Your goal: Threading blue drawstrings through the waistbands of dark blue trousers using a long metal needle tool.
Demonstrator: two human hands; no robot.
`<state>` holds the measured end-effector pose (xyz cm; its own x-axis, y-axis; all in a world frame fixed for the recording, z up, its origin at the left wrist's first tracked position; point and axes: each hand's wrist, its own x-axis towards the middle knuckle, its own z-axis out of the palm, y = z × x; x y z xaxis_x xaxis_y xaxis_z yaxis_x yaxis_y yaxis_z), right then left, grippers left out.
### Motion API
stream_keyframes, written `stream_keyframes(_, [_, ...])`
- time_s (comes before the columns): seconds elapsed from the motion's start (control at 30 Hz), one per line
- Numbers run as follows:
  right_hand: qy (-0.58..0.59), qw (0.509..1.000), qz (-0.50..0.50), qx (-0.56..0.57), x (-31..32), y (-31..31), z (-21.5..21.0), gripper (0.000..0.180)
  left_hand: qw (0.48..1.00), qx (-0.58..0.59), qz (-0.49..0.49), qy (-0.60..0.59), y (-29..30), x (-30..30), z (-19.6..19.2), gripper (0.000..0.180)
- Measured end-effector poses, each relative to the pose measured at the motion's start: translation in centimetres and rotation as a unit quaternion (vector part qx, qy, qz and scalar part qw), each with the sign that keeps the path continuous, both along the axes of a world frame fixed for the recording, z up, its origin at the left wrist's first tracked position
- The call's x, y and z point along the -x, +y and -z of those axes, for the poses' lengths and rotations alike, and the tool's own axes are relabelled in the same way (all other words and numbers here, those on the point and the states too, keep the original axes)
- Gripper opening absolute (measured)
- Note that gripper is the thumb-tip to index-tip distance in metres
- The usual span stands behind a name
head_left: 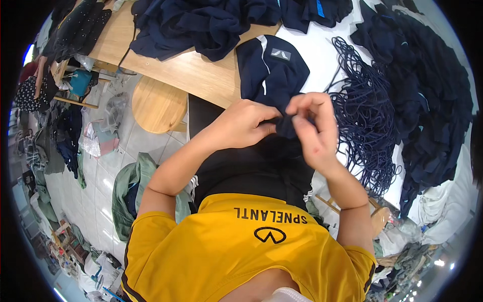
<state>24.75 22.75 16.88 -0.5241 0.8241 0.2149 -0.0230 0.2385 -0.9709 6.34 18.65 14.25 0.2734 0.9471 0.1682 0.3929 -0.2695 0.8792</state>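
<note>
Both hands (282,126) pinch soft navy garment (269,70), seemingly its hem.

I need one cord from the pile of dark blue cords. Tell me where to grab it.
Take a loose loop at the near left fringe of the cord pile, coming from the left, where the right hand already is. Strands there stick out singly over the white surface; the pile's middle looks tangled.

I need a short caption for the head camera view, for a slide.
Both hands, left hand and right hand, pinch a dark navy garment beside a pile of navy cords.
</note>
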Motion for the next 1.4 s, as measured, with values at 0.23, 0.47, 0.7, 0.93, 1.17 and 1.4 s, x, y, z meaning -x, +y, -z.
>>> stream_keyframes(0.23, [0.032,0.999,0.015,0.019,-0.7,1.4,-1.4,0.034,0.948,-0.269,-0.072,0.156,0.2,2.0,0.2,0.027])
stream_keyframes(0.47, [-0.1,0.986,-0.077,0.11,-3.1,0.6,-1.1,0.029,0.92,-0.292,-0.018,0.262,2.1,7.0,-1.4,0.026])
stream_keyframes(0.7, [-0.146,0.954,-0.256,-0.059,-5.4,1.0,-4.8,0.028,0.835,-0.395,-0.078,0.375,3.8,16.0,-3.7,0.025])
stream_keyframes(0.93, [-0.119,0.967,0.032,-0.224,0.0,1.7,-3.7,0.079,0.801,-0.514,-0.134,0.277,5.8,3.3,-3.0,0.015])
stream_keyframes(1.17, [-0.132,0.984,0.099,-0.071,-3.8,3.6,-3.5,0.006,0.942,-0.189,-0.265,-0.077,3.8,0.4,3.6,0.025])
stream_keyframes(1.4, [-0.186,0.982,0.04,0.015,-7.4,5.0,-2.1,0.027,0.953,0.239,0.124,-0.14,1.0,4.5,2.6,0.02])
